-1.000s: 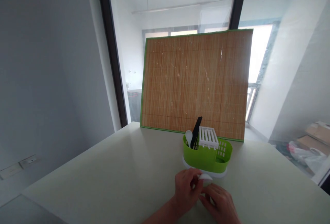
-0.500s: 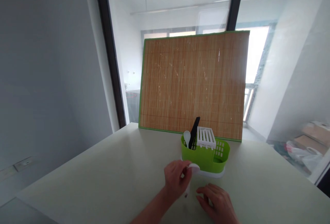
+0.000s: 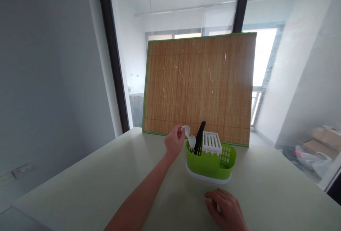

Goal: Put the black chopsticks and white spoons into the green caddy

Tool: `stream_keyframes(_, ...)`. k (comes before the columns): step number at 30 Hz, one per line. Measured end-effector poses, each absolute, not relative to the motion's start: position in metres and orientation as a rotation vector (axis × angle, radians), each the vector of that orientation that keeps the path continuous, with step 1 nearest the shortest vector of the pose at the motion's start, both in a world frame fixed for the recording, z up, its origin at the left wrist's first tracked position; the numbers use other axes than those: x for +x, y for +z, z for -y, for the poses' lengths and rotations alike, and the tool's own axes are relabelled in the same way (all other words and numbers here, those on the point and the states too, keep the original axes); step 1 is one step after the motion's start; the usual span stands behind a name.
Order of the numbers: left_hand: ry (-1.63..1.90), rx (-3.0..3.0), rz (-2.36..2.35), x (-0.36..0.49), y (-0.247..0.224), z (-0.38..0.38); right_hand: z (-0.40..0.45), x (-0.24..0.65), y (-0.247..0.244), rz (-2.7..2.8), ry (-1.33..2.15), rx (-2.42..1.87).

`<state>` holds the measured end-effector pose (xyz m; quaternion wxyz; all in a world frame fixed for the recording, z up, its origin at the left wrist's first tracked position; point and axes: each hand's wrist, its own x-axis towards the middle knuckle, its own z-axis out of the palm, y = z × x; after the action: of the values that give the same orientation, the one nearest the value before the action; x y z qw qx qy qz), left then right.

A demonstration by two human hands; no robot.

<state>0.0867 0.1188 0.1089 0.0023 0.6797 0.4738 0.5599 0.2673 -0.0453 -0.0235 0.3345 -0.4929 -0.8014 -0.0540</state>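
At the left end of a green plastic caddy (image 3: pixel 206 165) on a white base, my left hand (image 3: pixel 175 140) is closed on a white spoon (image 3: pixel 186 130). The spoon's bowl points up and its handle slants down into the caddy's left compartment. Another white spoon (image 3: pixel 192 141) stands in that same compartment. Beside it lean black chopsticks (image 3: pixel 200 137). A white slatted rack (image 3: pixel 211 141) sits across the caddy's middle. In front of the caddy my right hand (image 3: pixel 225 206) rests on the table, loosely curved, thumb apart from the fingers and nothing in it.
The pale table (image 3: pixel 119 174) carries the caddy. A bamboo mat (image 3: pixel 198 85) with green edging stands upright behind it, against a dark-framed glass partition (image 3: pixel 112 53). Boxes and plastic bags (image 3: pixel 317 149) lie on the floor at the far right.
My left hand has moved forward and up with the spoon, from in front of the caddy to its left end. The spoon's handle now reaches into the caddy. My right hand has hardly moved.
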Motion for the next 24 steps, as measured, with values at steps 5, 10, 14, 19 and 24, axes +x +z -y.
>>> stream_keyframes(5, 1.309, 2.233, -1.634, 0.098, 0.088, -0.129, 0.045, 0.267, -0.020, 2.093, -0.150, -1.300)
stream_keyframes(10, 1.187, 2.265, -1.619, 0.106, 0.078, -0.134, 0.047, 0.266, -0.017, 2.077, -0.163, -1.284)
stream_keyframes(14, 1.161, 2.275, -1.609, 0.108, 0.078, -0.135, 0.046, 0.267, -0.018, 2.098, -0.154, -1.299)
stream_keyframes(19, 1.405, 2.225, -1.527, 0.102, 0.078, -0.120, 0.046, 0.269, -0.022, 2.061, -0.151, -1.318)
stream_keyframes(24, 1.515, 2.199, -1.233, 0.104, 0.048, -0.068, 0.044, 0.272, -0.025, 1.893, -0.052, -1.415)
